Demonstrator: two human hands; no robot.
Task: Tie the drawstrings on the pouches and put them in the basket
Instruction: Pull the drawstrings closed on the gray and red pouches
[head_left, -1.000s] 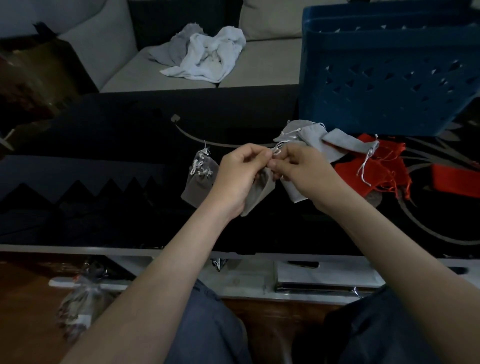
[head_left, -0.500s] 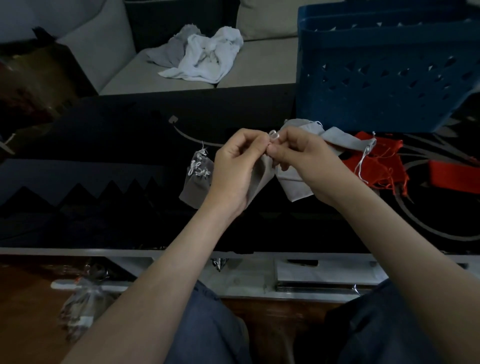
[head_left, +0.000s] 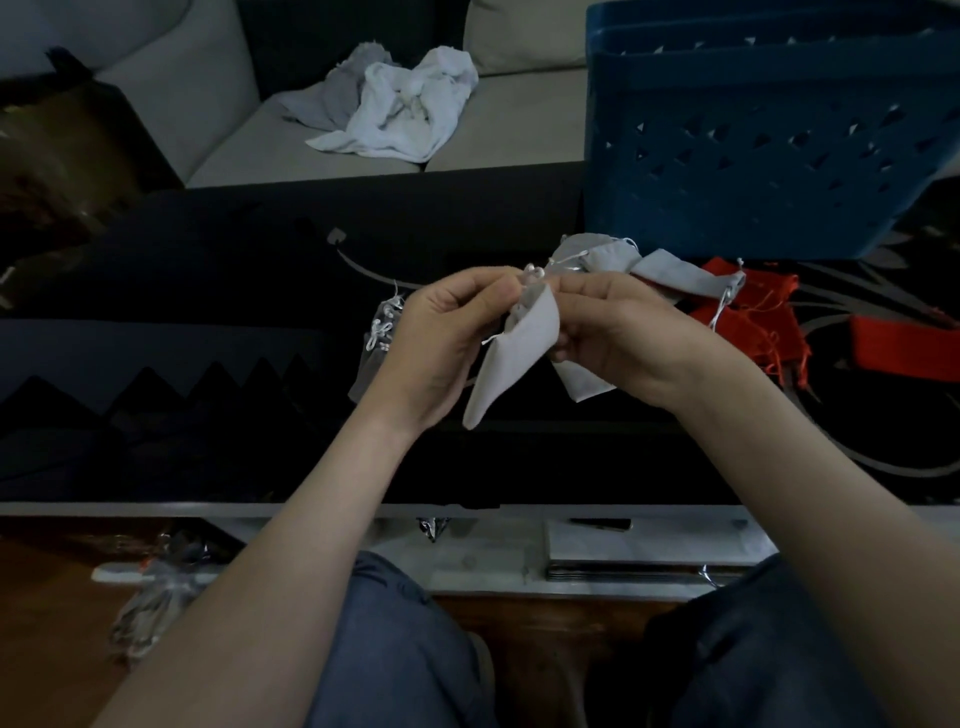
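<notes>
Grey pouch (head_left: 519, 356) | limp, slanted, white drawstring (head_left: 533, 270) bunched at mouth | grip: left hand (head_left: 441, 340), right hand (head_left: 623, 332) pinch drawstring

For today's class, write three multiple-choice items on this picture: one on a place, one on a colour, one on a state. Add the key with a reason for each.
1. Where is the basket?
A. at the far right of the table
B. on the sofa
C. on the floor

2. What colour is the held pouch?
A. red
B. blue
C. grey

3. What are the left hand and right hand doing?
A. lying flat on the table
B. pinching the pouch's top
C. lifting the basket

Key:
1 A: it stands on the table's far right corner.
2 C: pale grey cloth hangs between the hands.
3 B: both hands meet at the drawstring.
</notes>
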